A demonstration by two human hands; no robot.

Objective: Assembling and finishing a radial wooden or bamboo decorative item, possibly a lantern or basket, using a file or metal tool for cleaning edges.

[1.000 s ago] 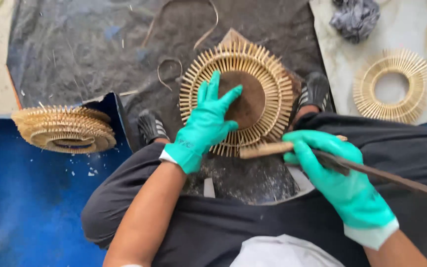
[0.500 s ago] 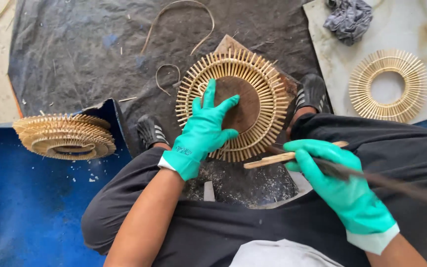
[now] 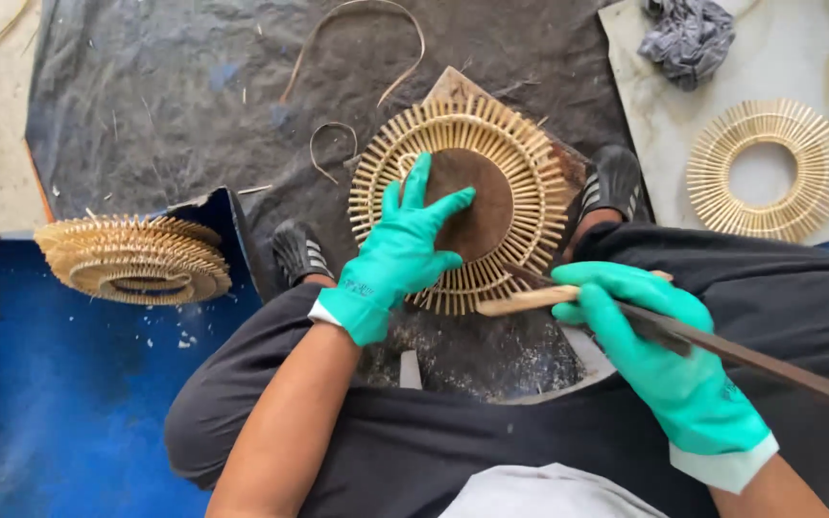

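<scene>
Left hand [image 3: 405,245], green-gloved, flat on round sunburst rattan frame [image 3: 462,201]; press firm. Right hand [image 3: 659,341] wrapped around wooden-handled dark blade [image 3: 722,347] at frame's near rim; trim with shallow strokes.

Smooth, slightly glossy green rubber gloves on left hand [image 3: 405,251] and right hand [image 3: 659,360]. Pale, matt split-cane spokes on woven ring [image 3: 461,203], dull brown wooden disc at its centre. Beneath the ring, crinkled dark plastic sheet [image 3: 165,105], faintly shiny. Right of the ring, rusty matt metal blade [image 3: 769,364] with light wooden handle.
</scene>
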